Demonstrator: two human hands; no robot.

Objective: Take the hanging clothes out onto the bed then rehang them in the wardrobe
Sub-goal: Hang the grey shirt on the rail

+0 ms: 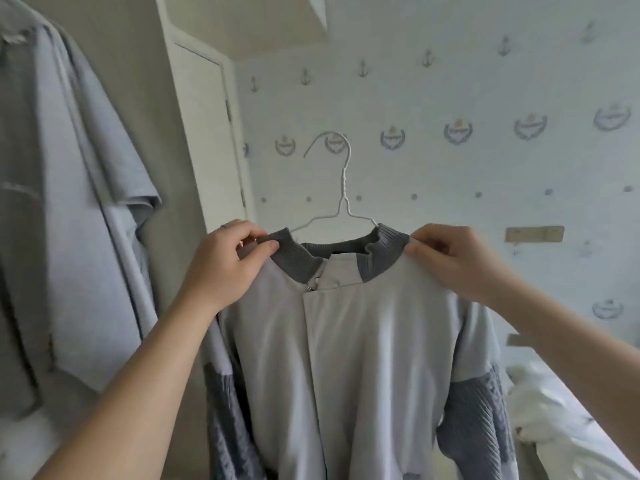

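A pale grey jacket (349, 341) with a dark ribbed collar and ribbed cuffs hangs in front of me on a white wire hanger (343, 188), whose hook points up free in the air. My left hand (225, 268) pinches the jacket's left shoulder beside the collar. My right hand (450, 261) pinches its right shoulder at the collar's other end. Both arms are raised at about chest height. Another light blue-grey garment (79, 209) hangs at the far left.
A white wardrobe door (207, 133) stands behind, left of centre. The wall (485, 98) with anchor-patterned paper is straight ahead. The bed (568, 427) with rumpled white bedding lies at the lower right.
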